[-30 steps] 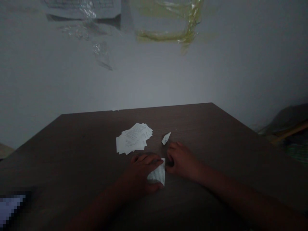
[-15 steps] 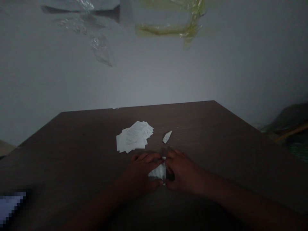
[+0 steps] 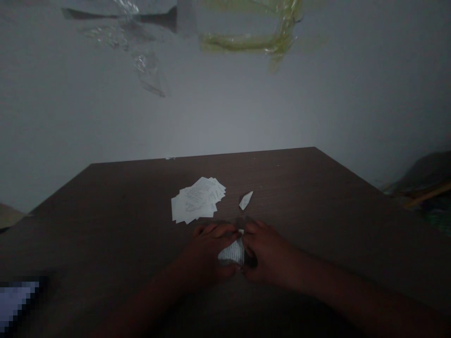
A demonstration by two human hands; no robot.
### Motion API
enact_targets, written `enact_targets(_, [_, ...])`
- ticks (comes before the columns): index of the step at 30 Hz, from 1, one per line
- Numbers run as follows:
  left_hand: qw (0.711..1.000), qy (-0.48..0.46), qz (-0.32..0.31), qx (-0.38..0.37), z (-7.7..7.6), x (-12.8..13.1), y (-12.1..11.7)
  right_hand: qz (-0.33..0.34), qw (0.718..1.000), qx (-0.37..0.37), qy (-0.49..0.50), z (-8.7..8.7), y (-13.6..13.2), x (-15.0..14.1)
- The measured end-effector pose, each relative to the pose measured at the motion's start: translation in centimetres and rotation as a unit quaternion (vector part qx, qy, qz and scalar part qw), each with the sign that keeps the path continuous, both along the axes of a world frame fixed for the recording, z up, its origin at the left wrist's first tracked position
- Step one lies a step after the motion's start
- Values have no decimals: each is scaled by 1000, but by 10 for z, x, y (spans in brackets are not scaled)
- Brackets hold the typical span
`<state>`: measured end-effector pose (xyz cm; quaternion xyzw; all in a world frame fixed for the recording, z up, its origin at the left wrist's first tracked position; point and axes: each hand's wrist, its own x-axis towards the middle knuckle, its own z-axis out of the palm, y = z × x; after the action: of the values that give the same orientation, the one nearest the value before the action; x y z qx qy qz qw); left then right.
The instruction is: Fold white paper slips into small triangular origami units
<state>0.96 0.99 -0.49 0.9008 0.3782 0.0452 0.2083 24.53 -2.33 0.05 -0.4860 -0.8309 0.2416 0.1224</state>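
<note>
A small piece of printed paper (image 3: pixel 232 252) lies on the dark wooden table between my hands. My left hand (image 3: pixel 211 251) covers its left part, thumb at the near edge and fingers at the far edge. Along the right edge, my right hand (image 3: pixel 266 253) grips it with thumb and fingertips curled in. Both hands are closed on this one paper, and part of it is hidden under them. Just beyond lies a small folded paper piece (image 3: pixel 245 200), pointed at its far end. A fanned pile of printed paper sheets (image 3: pixel 197 199) lies beyond my left hand.
The table (image 3: pixel 123 220) backs onto a pale wall (image 3: pixel 225 108) bearing clear and yellowish tape (image 3: pixel 243 43). A blurred-out pale object (image 3: pixel 16 298) sits at the lower left. Dark items (image 3: pixel 430 188) stand past the table's right edge.
Both hands keep their hold on the paper; my fingertips have shifted only slightly. The whole view has drifted a few pixels. The pile and the folded piece lie where they were.
</note>
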Motion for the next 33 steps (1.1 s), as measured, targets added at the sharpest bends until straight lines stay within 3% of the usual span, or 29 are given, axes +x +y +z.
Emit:
enact_targets(8, [1000, 9, 3, 3, 7, 2, -2, -14, 999, 27, -21, -6, 7, 0])
enact_targets(14, [1000, 16, -4, -13, 4, 3, 1, -87, 994, 36, -48, -4, 35, 11])
enact_targets(21, [1000, 19, 4, -23, 4, 3, 1, -125, 989, 47, -56, -11, 60, 16])
enact_targets(27, [1000, 3, 16, -18, -2, 2, 2, -116, 989, 60, -72, -7, 43, 11])
enact_targets(33, [1000, -13, 14, -11, -7, -1, 1, -36, 997, 46, -42, -7, 7, 0])
